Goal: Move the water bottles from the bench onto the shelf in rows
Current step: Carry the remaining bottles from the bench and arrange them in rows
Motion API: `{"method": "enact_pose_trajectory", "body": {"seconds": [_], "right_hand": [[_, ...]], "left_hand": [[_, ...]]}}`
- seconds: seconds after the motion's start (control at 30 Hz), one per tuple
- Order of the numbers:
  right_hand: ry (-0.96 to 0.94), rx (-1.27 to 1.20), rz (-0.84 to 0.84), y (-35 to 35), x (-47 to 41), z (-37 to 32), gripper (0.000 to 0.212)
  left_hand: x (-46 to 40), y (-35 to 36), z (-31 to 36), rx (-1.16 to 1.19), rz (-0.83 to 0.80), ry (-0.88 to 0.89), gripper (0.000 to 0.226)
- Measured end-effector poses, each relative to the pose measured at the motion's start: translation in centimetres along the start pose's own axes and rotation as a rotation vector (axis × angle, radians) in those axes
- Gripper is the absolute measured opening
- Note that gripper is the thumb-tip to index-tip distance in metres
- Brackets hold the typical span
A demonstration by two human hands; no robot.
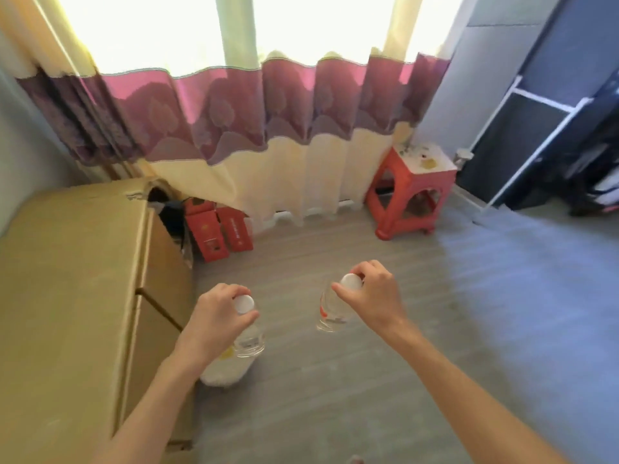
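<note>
I have each grip clenched round a white cap, left hand and right hand each dangling a clear plastic water bottle above the grey floor, necks up for carrying.

Cabinet left, boxes behind it, stool far right

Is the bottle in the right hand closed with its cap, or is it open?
Closed. A white cap sits on the bottle, and the right hand grips it at the neck.
</note>
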State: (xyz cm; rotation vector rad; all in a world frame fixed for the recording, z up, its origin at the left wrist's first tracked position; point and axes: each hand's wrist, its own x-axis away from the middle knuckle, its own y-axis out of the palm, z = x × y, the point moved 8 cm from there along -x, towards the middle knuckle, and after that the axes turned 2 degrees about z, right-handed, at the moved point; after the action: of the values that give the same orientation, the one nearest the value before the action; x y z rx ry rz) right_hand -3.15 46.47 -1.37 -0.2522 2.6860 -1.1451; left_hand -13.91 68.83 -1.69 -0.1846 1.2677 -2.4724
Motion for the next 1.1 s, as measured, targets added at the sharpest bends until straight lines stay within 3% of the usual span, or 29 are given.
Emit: {"method": "enact_pose_trajectory", "body": {"seconds": [0.4, 0.83, 1.1], "right_hand": [[0.435, 0.072, 0.423, -29.3, 3.7, 26.8, 0.03], [0.762, 0.122, 0.733, -50.4, 3.7, 50.0, 0.027], [0.834, 0.112, 0.942, -62.8, 0.9, 61.6, 0.023]], "left_hand": [[-4.6, 22.0, 35.7, 0.248, -0.3, 0.386, 0.021], [-8.6, 47.6, 66.2, 0.168, -0.692, 0.768, 0.031], [-11.2, 58.3, 85.1, 0.257, -0.782, 0.944, 0.029]]}}
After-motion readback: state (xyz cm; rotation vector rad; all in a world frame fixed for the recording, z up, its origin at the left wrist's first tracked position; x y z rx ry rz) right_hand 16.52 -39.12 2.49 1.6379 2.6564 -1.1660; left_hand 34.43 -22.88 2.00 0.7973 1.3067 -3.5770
